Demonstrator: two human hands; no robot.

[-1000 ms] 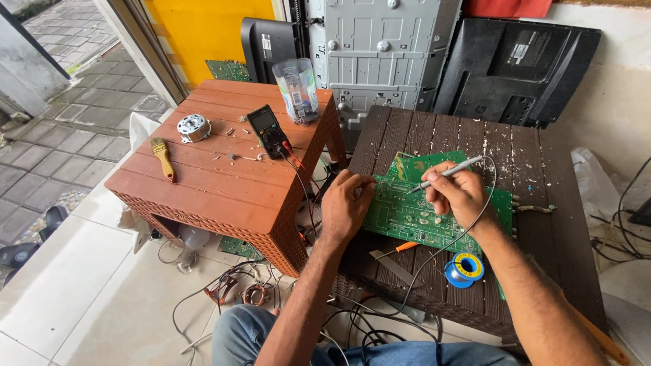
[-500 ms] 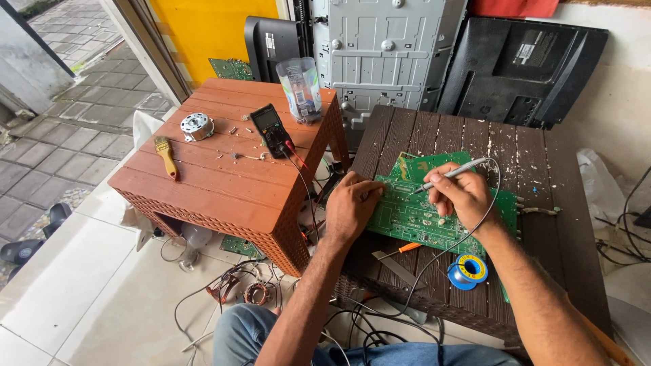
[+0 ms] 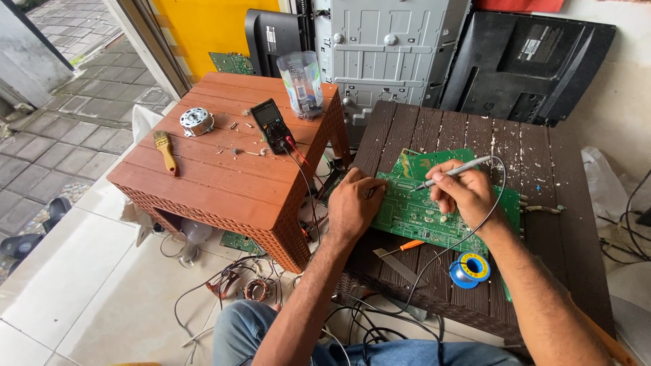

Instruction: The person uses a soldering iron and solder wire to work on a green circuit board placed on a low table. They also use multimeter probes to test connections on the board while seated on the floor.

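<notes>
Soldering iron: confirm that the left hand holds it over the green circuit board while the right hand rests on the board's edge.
Wrong hands. The head view shows the right hand holding the soldering iron over the green circuit board, while the left hand rests on the board's edge.

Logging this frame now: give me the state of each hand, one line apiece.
Left hand: empty, fingers curled, resting on the green circuit board.
Right hand: closed on a grey soldering iron, tip pointing down at the board.

dark slatted table (image 3: 576, 203), green circuit board (image 3: 434, 213), solder spool (image 3: 470, 268)
</notes>
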